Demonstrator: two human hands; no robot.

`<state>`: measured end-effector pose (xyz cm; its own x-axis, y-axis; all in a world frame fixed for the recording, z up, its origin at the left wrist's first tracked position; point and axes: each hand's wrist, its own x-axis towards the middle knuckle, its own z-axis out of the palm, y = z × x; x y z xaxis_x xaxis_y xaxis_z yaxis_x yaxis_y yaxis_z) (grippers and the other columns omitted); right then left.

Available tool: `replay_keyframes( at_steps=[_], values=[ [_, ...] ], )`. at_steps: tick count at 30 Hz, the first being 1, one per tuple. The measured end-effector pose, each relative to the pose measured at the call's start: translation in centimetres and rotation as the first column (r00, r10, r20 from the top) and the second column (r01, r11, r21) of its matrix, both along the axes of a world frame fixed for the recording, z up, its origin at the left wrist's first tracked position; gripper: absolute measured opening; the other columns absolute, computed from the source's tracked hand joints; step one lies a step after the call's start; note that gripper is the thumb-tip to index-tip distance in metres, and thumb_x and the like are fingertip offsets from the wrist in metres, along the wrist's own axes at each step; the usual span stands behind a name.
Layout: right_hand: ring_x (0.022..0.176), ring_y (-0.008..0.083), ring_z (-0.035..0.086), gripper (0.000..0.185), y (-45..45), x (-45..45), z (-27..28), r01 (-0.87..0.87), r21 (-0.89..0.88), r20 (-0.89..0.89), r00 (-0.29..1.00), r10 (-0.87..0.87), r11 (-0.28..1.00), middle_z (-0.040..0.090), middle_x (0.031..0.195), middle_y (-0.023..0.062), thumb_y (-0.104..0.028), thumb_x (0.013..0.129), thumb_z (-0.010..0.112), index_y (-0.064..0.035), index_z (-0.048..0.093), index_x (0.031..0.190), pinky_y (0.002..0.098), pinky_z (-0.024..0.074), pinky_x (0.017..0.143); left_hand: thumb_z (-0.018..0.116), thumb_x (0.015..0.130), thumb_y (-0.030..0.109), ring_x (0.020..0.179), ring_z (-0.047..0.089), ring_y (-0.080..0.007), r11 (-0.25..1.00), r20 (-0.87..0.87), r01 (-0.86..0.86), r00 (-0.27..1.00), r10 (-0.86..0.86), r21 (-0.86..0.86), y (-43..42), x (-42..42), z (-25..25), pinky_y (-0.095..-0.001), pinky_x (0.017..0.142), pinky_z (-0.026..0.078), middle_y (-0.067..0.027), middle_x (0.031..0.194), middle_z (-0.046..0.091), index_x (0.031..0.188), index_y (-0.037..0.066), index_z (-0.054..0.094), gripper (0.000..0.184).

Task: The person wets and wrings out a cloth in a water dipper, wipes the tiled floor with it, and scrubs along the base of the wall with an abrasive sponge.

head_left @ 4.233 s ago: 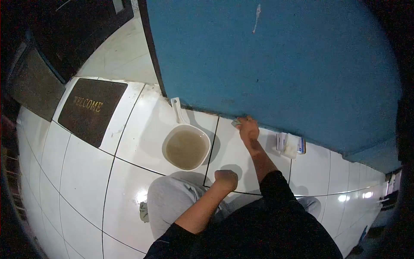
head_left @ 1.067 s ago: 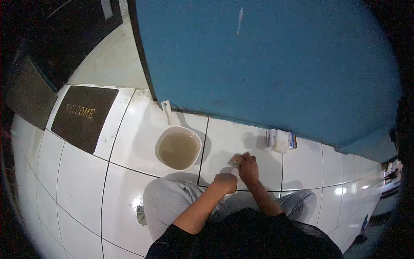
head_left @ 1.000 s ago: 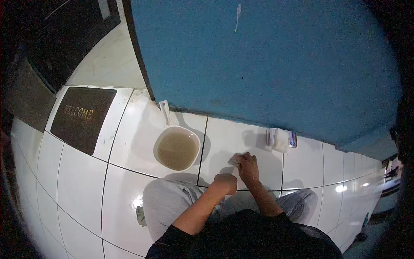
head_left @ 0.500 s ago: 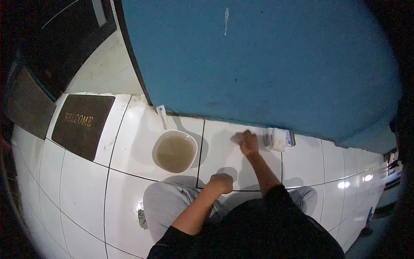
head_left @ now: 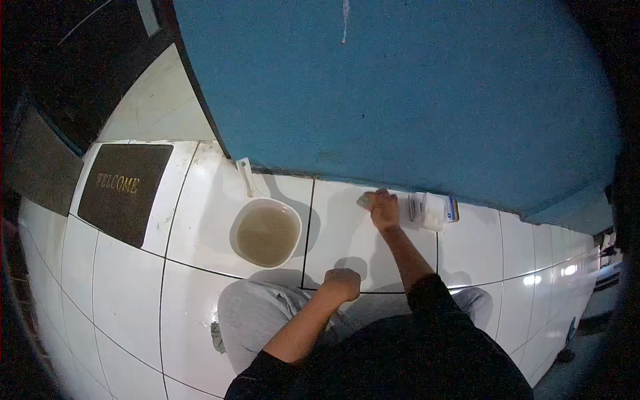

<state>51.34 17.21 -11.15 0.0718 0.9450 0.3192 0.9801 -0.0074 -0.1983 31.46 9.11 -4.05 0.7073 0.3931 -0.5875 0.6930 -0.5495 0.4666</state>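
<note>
On the white tiled floor near the blue wall, my right hand (head_left: 385,211) is closed on a small grey-green piece (head_left: 364,200), perhaps cloth; its kind is unclear. The piece sticks out at the left of my fingers, close to the floor. My left hand (head_left: 343,285) is curled into a fist over my lap, and its fingers are turned out of sight. To the left stands a white dipper (head_left: 298,229) with cloudy brownish water (head_left: 268,235) in it. Its handle (head_left: 245,175) points at the wall.
Right of my right hand, a white block-like item (head_left: 434,211) sits against a blue-and-white pack (head_left: 453,209). A dark WELCOME mat (head_left: 123,193) lies at the left. Beside my grey-trousered knee is a crumpled green cloth (head_left: 218,338). The blue wall (head_left: 400,100) bounds the far side.
The view has shifted slightly. My right hand has moved a little nearer the wall with the grey-green piece, which now shows more clearly. My left fist stays in place.
</note>
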Motion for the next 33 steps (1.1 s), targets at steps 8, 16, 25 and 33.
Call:
replay_keyframes(
  at_steps=[8, 16, 25, 33],
  values=[
    [0.087, 0.0274, 0.051, 0.024, -4.0, -1.5, 0.8, 0.018, -0.181, -0.013, 1.000, -0.021, 0.983, 0.053, 0.095, 0.0073, -0.012, 0.072, 0.059, -0.0161, 0.062, 0.096, 0.0375, 0.0404, 0.079, 0.050, 0.072, 0.020, 0.084, 0.060, -0.0331, 0.998, 0.024, -0.037, 0.999, 0.036, 0.047, 0.3, -0.6, 0.1, -0.0446, 0.074, 0.048, -0.0198, 0.090, 0.062, 0.085, -0.001, 0.064, 0.028],
    [0.082, 0.0282, 0.049, 0.033, -8.9, -3.4, 0.3, -0.031, -0.143, 0.086, 0.995, 0.043, 0.989, 0.051, 0.097, 0.0090, -0.003, 0.065, 0.057, -0.0175, 0.059, 0.095, 0.0371, 0.0401, 0.075, 0.051, 0.072, 0.019, 0.085, 0.060, -0.0327, 1.000, 0.028, -0.020, 0.999, 0.019, 0.003, -0.1, -0.5, 0.6, -0.0443, 0.075, 0.048, -0.0200, 0.091, 0.062, 0.084, -0.001, 0.064, 0.027],
    [0.086, 0.0252, 0.051, 0.026, 2.2, 0.5, 0.2, 0.040, -0.053, 0.075, 0.996, -0.036, 0.998, 0.054, 0.092, 0.0084, -0.018, 0.072, 0.057, -0.0164, 0.057, 0.098, 0.0383, 0.0362, 0.074, 0.049, 0.073, 0.019, 0.088, 0.060, -0.0323, 0.998, -0.007, -0.029, 1.000, 0.029, 0.051, 0.5, -0.5, 1.0, -0.0447, 0.076, 0.048, -0.0198, 0.094, 0.061, 0.088, -0.001, 0.063, 0.029],
    [0.088, 0.0289, 0.051, 0.031, -9.1, -3.0, 1.4, -0.006, -0.301, 0.087, 0.996, 0.034, 0.954, 0.053, 0.099, 0.0108, -0.006, 0.069, 0.059, -0.0148, 0.058, 0.099, 0.0423, 0.0378, 0.080, 0.050, 0.072, 0.019, 0.089, 0.060, -0.0318, 1.000, -0.008, -0.009, 1.000, 0.010, 0.022, 0.3, -0.5, 0.6, -0.0436, 0.077, 0.047, -0.0188, 0.095, 0.061, 0.090, 0.000, 0.063, 0.030]
  ],
)
